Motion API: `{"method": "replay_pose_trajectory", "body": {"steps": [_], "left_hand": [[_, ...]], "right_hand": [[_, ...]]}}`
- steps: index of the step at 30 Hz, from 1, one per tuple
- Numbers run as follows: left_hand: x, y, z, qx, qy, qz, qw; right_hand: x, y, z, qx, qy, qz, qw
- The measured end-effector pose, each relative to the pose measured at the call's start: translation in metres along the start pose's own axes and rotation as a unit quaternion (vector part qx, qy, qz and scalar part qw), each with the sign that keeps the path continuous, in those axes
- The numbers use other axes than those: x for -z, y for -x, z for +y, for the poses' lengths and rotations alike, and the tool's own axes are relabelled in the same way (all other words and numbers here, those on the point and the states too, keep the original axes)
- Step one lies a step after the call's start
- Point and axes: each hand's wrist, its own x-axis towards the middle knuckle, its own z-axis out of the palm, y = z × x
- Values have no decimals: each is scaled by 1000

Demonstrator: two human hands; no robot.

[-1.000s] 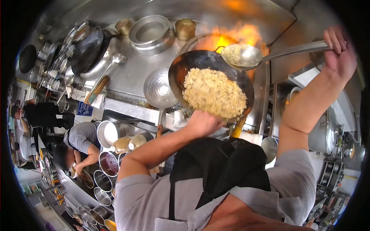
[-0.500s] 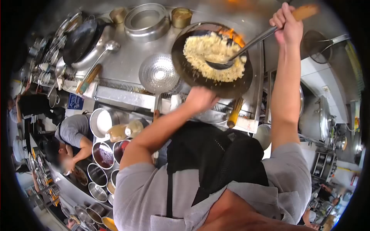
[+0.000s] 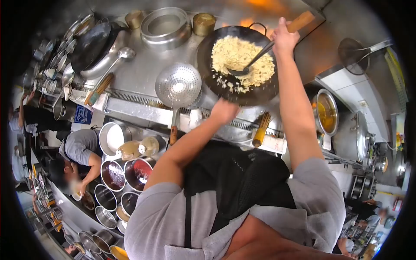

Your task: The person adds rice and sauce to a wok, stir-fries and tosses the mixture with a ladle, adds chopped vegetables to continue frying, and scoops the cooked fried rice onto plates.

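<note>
A dark wok (image 3: 208, 65) sits over the burner and holds a pale yellow heap of fried rice (image 3: 249, 54). At the wok's near edge, my left hand (image 3: 224, 112) is closed on it; the part inside my fingers is hidden. My right hand (image 3: 284, 40) is wrapped round the handle of a long ladle (image 3: 261, 53), whose wooden end sticks out past my fist. The ladle's bowl rests in the rice near the wok's middle. Loose grains lie on the near wall of the wok.
Left of the wok lies a perforated strainer (image 3: 178, 84). Stacked metal pots (image 3: 164, 37) and a tin (image 3: 203, 24) stand behind. A bamboo brush (image 3: 261, 130) lies near the front edge. An oil pot (image 3: 326, 113) is at right. A co-worker (image 3: 82, 147) bends at left beside several tubs.
The wok has tilted back flatter and shifted slightly. My right hand has moved left and down with the ladle. The rice has settled into a heap, and less flame shows.
</note>
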Motion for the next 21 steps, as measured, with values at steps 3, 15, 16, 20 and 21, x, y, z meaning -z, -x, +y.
{"method": "replay_pose_trajectory", "body": {"steps": [3, 15, 16, 20, 21], "left_hand": [[4, 70, 16, -28, 45, -10, 999], [12, 6, -1, 9, 49, -44, 998], [19, 25, 7, -10, 54, -69, 996], [50, 6, 12, 43, 57, -42, 997], [44, -18, 0, 50, 25, -20, 998]], "right_hand": [[17, -39, -58, -2, -47, -23, 999], [-5, -13, 3, -51, -58, 15, 997], [-5, -26, -11, -20, -67, 3, 998], [-11, -88, -28, -101, -52, -101, 988], [-9, -100, -28, -105, -53, -99, 988]]}}
